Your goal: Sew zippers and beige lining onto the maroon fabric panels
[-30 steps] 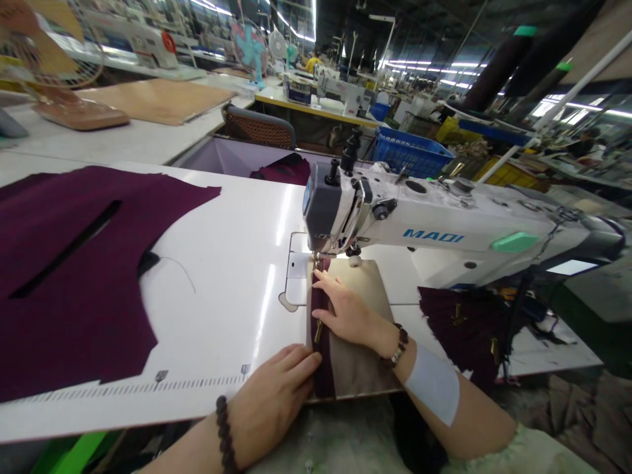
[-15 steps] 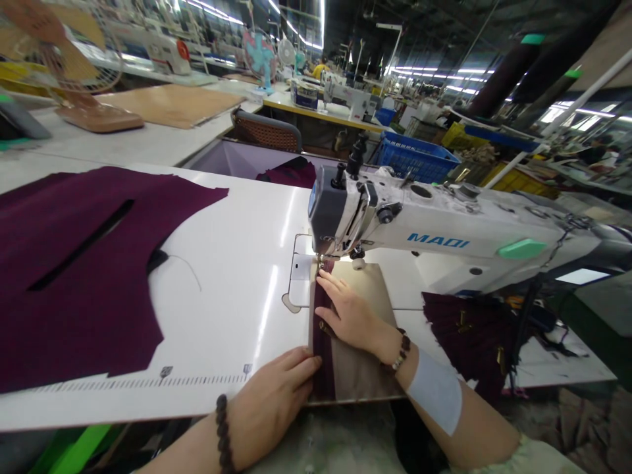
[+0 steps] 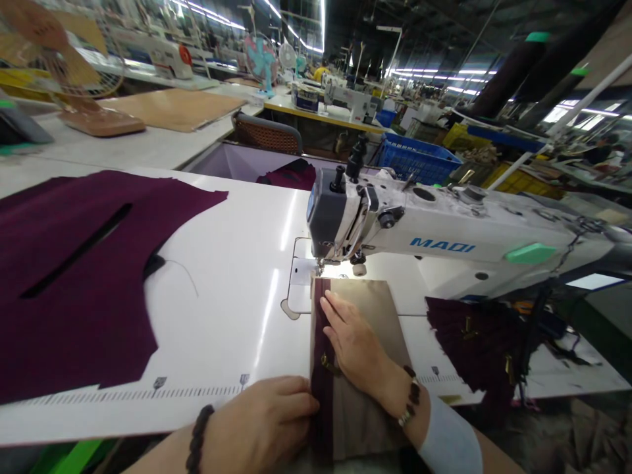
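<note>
A beige fabric piece (image 3: 378,306) lies on the sewing table, with a maroon zipper (image 3: 323,401) along its left edge and a brass-coloured zipper pull (image 3: 326,361) on it. My right hand (image 3: 358,345) rests flat on both, fingers stretched toward the machine. At the near end, my left hand (image 3: 264,421) has its fingers closed on the zipper's left edge; the fingertips are partly hidden. The far edge of the fabric sits just in front of the presser foot (image 3: 320,268) of the white sewing machine (image 3: 439,230).
A maroon fabric panel (image 3: 83,263) with a dark slit lies on the left. More maroon zippers with brass pulls (image 3: 474,336) are bunched at right. Behind the machine stands a blue crate (image 3: 417,158); a brown fan (image 3: 93,112) stands back left.
Both hands have drawn the fabric and zipper toward me. The far edge has moved back from the presser foot, and the near end now hangs past the table's front edge.
</note>
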{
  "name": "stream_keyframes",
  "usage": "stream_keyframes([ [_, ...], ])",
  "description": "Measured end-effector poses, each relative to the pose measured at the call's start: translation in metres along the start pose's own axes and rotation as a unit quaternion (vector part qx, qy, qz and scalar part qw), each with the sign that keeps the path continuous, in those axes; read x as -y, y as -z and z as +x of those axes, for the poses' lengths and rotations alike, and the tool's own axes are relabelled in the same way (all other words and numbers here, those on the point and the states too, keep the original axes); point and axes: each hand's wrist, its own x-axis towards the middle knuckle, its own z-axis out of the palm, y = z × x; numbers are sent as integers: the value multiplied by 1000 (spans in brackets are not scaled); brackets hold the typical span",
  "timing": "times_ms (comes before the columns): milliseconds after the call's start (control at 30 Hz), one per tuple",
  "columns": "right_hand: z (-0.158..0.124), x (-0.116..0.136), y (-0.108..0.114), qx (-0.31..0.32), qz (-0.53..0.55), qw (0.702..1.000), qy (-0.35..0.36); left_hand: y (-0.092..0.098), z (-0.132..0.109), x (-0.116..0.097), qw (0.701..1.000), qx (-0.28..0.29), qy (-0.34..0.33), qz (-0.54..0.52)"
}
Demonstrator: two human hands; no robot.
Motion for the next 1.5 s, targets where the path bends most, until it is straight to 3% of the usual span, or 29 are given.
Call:
stream_keyframes([
  [100,5,1,1,3,-23,1000,-10,22,6,9,999,32,3,-10],
  [233,7,2,2,9,-31,999,-4,39,23,37,997,-5,47,64],
  [333,7,1,3,23,-30,999,-10,36,37,62,987,-7,75,145],
  [467,6,1,4,67,-41,997,-21,25,46,84,974,12,64,218],
  [733,8,1,1,95,-62,993,-42,21,50,87,965,52,82,243],
  [1167,23,-10,4,86,-46,994,-56,17,62,104,956,49,64,284],
  [1300,23,-11,5,82,-44,994,-57,19,49,87,959,34,68,272],
  [1500,21,-11,7,76,-32,995,-55,7,11,16,987,-35,-14,155],
])
